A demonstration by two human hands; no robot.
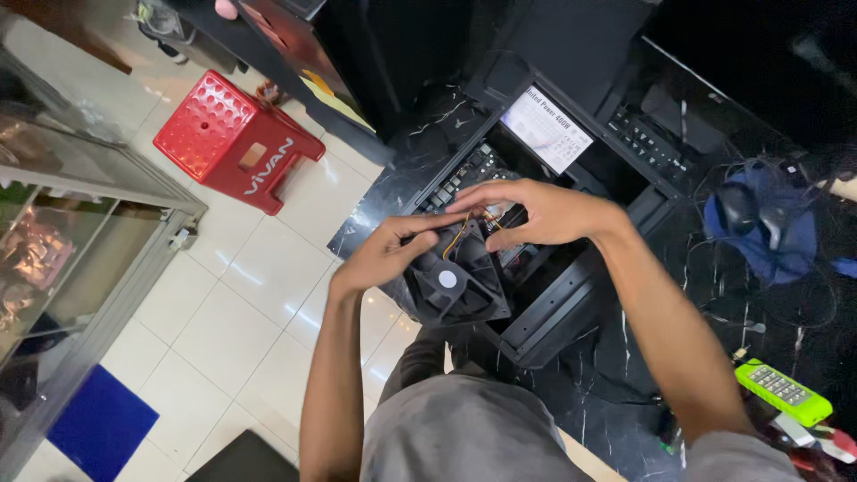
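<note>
A black square case fan [457, 286] with a white round hub sticker is held above an open black computer case [553, 303]. My left hand [384, 254] grips the fan's left edge. My right hand [544, 212] pinches the fan's thin orange and black wires [464, 228] near its top edge. Inside the case, a power supply with a white label [546, 129] lies at the far end, with part of the circuit board [464, 174] visible behind my hands.
The case lies on a black marbled desk [625, 357]. A red plastic stool [234, 138] stands on the white tile floor, left. A glass display cabinet [71, 205] is far left. A mouse on a blue pad [759, 223] and a green handset [786, 393] lie right.
</note>
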